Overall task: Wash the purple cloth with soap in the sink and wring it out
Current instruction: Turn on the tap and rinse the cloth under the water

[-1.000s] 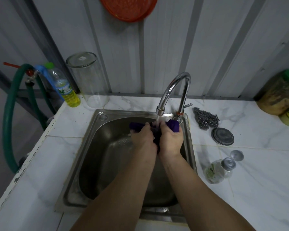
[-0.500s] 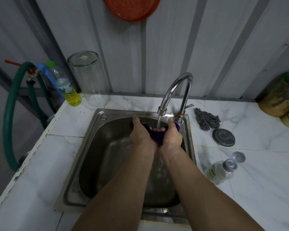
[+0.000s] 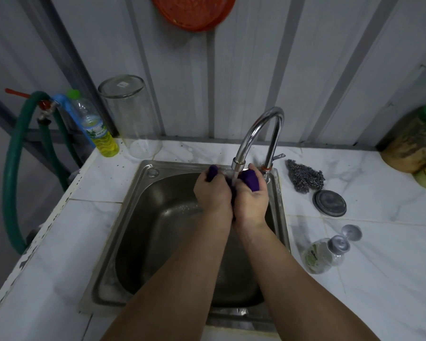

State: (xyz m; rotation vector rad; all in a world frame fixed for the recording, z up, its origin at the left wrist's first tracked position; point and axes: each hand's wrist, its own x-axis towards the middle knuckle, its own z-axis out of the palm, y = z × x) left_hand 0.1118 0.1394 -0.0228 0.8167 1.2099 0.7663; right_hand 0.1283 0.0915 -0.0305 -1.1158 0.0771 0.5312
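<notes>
Rinsing under a running tap (image 3: 257, 134), a person works a purple cloth (image 3: 250, 182) at the far side of a steel sink (image 3: 158, 230) set in a white tiled counter (image 3: 369, 267). At far left a green hose (image 3: 10, 173) loops beside a bottle of yellow liquid (image 3: 101, 136) and an upturned clear jar (image 3: 130, 119). At centre, the left hand (image 3: 213, 193) and the right hand (image 3: 251, 203) press together, each clenched around a bunched end of the cloth, which sits directly under the stream and above the basin. To the right lie a steel scourer (image 3: 305, 178), a round grey lid (image 3: 329, 203) and a small clear bottle (image 3: 322, 254) on its side, its cap (image 3: 352, 232) off beside it.

The risks from here look modest: water striking the knuckles so close to the spout could splash over the rim onto the counter, and a slack grip could let the wet cloth drop into the basin. The uncapped bottle may also leak onto the tiles.
</notes>
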